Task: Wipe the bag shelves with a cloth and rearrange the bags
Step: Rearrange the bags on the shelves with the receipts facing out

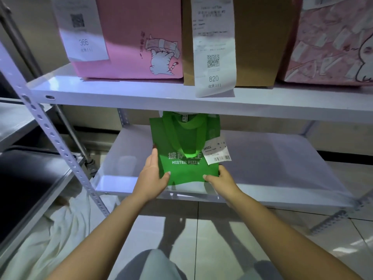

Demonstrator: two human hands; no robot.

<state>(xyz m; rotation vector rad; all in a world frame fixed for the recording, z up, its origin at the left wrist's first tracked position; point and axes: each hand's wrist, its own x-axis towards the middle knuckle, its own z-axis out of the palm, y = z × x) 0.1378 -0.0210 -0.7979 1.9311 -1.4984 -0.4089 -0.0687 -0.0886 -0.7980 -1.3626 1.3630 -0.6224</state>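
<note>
A green "Mister Pizza" bag (pixel 181 142) with a white label stands upright on the lower shelf (pixel 272 158), near its front edge. My left hand (pixel 153 174) grips the bag's left bottom corner, thumb across the front. My right hand (pixel 220 176) grips the right bottom corner, thumb on the front too. On the upper shelf (pixel 121 93) stand a pink cat bag (pixel 129 37), a brown paper bag (pixel 252 37) with a long receipt, and a pink patterned bag (pixel 333 37). No cloth is in either hand.
A perforated shelf upright (pixel 52 134) slants down the left side. Beyond it is a dark steel counter (pixel 24 188), and pale fabric (pixel 50 239) lies on the tiled floor. The lower shelf lies bare to the left and right of the green bag.
</note>
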